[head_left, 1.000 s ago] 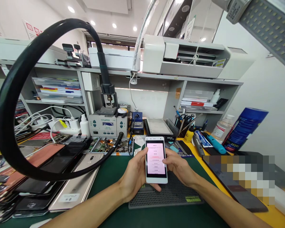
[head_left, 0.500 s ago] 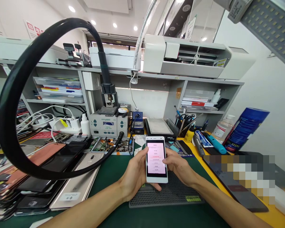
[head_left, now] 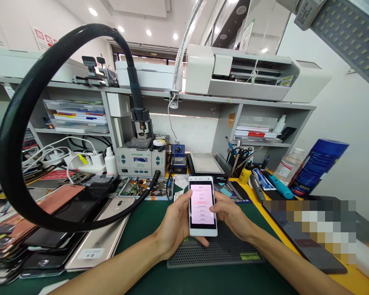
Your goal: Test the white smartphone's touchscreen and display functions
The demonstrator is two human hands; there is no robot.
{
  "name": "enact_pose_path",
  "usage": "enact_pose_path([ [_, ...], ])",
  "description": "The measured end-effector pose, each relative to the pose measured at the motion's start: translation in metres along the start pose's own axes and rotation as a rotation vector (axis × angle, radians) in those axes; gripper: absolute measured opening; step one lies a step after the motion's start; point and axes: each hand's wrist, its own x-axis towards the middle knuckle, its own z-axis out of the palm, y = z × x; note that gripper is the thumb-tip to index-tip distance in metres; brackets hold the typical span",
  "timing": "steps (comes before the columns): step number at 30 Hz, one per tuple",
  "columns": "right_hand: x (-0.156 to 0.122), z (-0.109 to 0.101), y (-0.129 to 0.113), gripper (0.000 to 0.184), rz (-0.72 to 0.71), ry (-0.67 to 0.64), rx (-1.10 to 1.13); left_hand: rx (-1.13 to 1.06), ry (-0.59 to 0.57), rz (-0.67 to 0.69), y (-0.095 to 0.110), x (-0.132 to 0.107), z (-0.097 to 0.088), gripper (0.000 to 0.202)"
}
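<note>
A white smartphone (head_left: 203, 207) is held upright above the bench, its lit screen showing a pale pink page with lines of text too small to read. My left hand (head_left: 176, 219) grips it from the left, thumb along the edge and fingers behind and below it. On the other side, my right hand (head_left: 230, 211) holds the phone's right edge, with the thumb over the screen; its other fingers are partly hidden behind the phone. Beneath both hands lies a dark perforated pad (head_left: 215, 254) on the green mat (head_left: 143, 227).
Stacked phones (head_left: 9, 254) cover the left side, under a looping black hose (head_left: 6, 135) from the grey rework station (head_left: 141, 162). A tray of circuit boards (head_left: 147, 190) sits behind my hands. A blue can (head_left: 320, 168) and a clear bottle (head_left: 290, 166) stand right.
</note>
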Motion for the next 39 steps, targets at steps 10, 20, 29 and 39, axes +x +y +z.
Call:
enact_pose_path([
  [10,0.0002,-0.0008,0.0012,0.039,0.01,0.011,0.01,0.006,0.0,-0.002,0.0011,-0.0011,0.0012,0.058],
  [20,0.0004,0.0016,-0.0027,0.04,0.01,-0.013,-0.071,-0.002,-0.017,0.01,0.0009,-0.0012,0.0005,0.055],
  [29,0.0018,-0.0004,0.0019,0.035,0.002,0.029,-0.081,0.014,-0.001,-0.003,0.001,-0.0006,-0.0002,0.057],
  [39,0.0016,-0.0013,0.0026,0.031,0.026,0.023,-0.012,0.003,0.002,-0.009,0.0,0.0006,-0.0016,0.058],
])
